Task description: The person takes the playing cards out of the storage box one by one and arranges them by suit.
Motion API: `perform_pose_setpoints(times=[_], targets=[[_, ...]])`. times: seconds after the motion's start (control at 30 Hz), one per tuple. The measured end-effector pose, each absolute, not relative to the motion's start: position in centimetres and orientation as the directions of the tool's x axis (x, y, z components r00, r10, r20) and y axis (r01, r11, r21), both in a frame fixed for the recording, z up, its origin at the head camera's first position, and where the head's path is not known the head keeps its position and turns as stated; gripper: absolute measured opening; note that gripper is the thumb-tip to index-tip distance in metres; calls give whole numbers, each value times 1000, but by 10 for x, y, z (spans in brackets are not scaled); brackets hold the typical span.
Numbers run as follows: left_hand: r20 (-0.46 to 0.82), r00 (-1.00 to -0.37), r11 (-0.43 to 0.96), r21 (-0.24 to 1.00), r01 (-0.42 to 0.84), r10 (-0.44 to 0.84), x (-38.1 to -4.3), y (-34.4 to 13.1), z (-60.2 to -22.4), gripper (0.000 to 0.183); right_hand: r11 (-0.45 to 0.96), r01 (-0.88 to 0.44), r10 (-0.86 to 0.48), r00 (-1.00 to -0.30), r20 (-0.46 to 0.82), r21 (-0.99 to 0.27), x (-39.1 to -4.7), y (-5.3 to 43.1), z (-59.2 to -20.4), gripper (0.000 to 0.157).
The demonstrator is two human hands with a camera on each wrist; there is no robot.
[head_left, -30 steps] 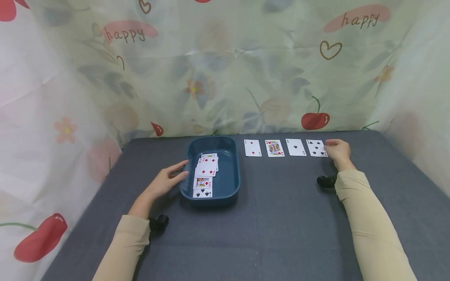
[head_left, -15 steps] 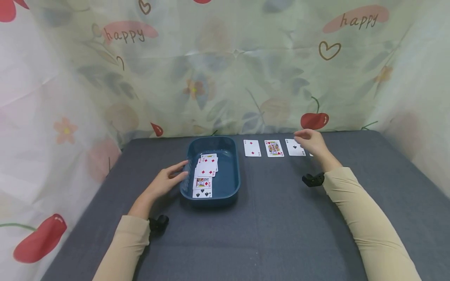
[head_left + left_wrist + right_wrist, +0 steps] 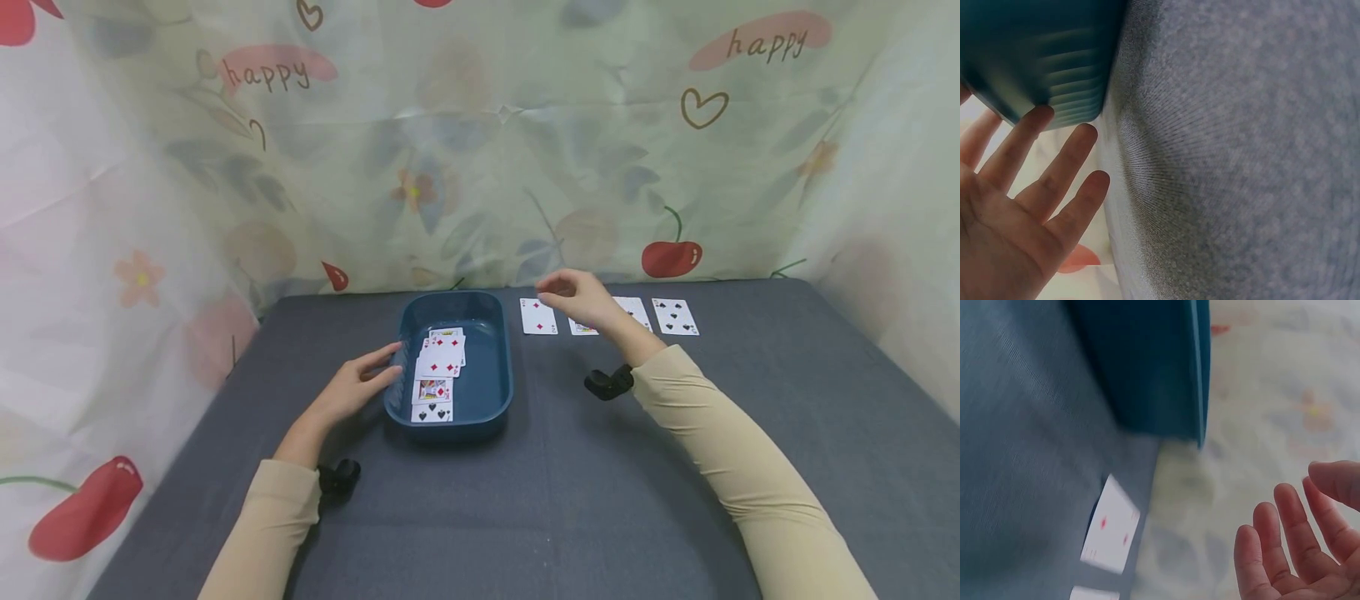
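A dark blue plastic basin point(image 3: 486, 367) stands left of centre, with several overlapping playing cards point(image 3: 437, 362) face up inside. My left hand point(image 3: 347, 392) touches its left rim with extended fingers; the left wrist view shows those fingers spread against the ribbed wall point(image 3: 1072, 75). In the air over the card row is my right hand point(image 3: 588, 302), fingers loosely bent and nothing between them. Below its fingertips lies the two of diamonds point(image 3: 537, 318). The hand and wrist partly hide a king point(image 3: 582, 330) and a black-suited card point(image 3: 637, 310).
At the row's right end lies a black-suited card with several pips point(image 3: 676, 317). All cards in the row are face up along the back of the grey cloth-covered table point(image 3: 600, 483). Behind hangs a patterned curtain point(image 3: 465, 150). Both wrists wear black devices.
My right hand has let go of the rightmost card and moved left over the row to above the two of diamonds. The left hand and basin stay put.
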State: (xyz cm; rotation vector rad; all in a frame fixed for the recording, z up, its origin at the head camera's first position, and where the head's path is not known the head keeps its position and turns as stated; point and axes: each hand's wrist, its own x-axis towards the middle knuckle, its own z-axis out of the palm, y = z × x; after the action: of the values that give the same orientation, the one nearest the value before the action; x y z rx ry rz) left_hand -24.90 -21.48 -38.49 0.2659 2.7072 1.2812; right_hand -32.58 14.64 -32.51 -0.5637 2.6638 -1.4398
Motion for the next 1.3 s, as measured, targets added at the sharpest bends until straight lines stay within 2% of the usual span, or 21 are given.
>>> perform_pose_setpoints(times=[0.53, 0.83, 1.3], targets=[[-62, -976, 634, 768, 86, 208, -248, -216, -384, 60, 435, -317, -410, -903, 128, -843, -318, 67, -315, 26], [-66, -976, 629, 773, 83, 209, -248, -217, -384, 58, 430, -327, -381, -911, 159, -842, -328, 39, -321, 26], [-68, -976, 633, 770, 82, 208, -251, -215, -386, 57, 480, -178, -344, -939, 2, -859, -337, 12, -340, 32]])
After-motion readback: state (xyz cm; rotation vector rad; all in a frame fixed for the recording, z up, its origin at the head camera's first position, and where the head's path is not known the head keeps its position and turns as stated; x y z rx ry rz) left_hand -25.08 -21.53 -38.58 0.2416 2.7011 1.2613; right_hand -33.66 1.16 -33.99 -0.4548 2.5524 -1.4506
